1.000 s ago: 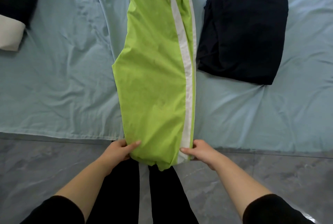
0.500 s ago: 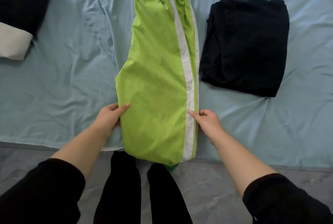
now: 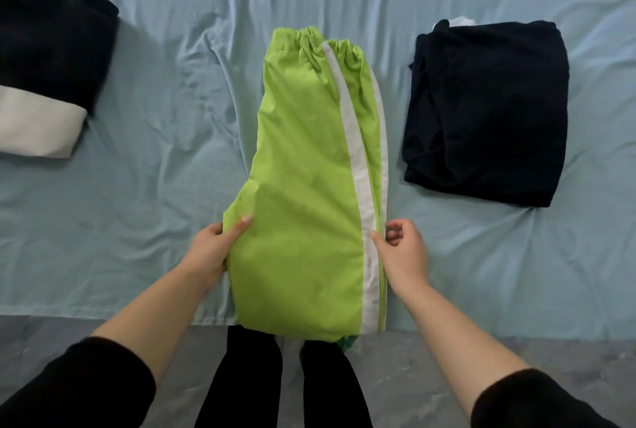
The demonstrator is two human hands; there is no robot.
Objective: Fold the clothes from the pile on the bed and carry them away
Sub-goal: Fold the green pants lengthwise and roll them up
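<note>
Two hands sit at the lower part of a pair of green trousers (image 3: 306,186). The left hand (image 3: 211,250) grips the trousers' left edge, with one digit laid flat on top of the cloth and the others curled round the edge. The right hand (image 3: 404,255) is at the right edge, its thumb tip touching the cloth beside the white stripe (image 3: 361,186). Its fingers (image 3: 399,229) are loosely curled just off the edge, and whether they hold any cloth cannot be told. Both forearms are bare, with black sleeves (image 3: 79,389) pushed up towards the elbows.

The trousers lie lengthwise on the bed (image 3: 165,90), folded leg over leg. Their gathered waistband is at the far end, and the leg ends hang a little over the near edge of the bed. The pale blue sheet under them is creased.

To the right, near the trousers but apart from them, lies a folded dark garment (image 3: 488,111) with a bit of white showing at its far edge. Well to the left lies another dark garment (image 3: 48,49), with a white piece (image 3: 34,124) at its near side. Below the bed edge are the person's black-clad legs (image 3: 247,379) and a grey floor (image 3: 413,372).
</note>
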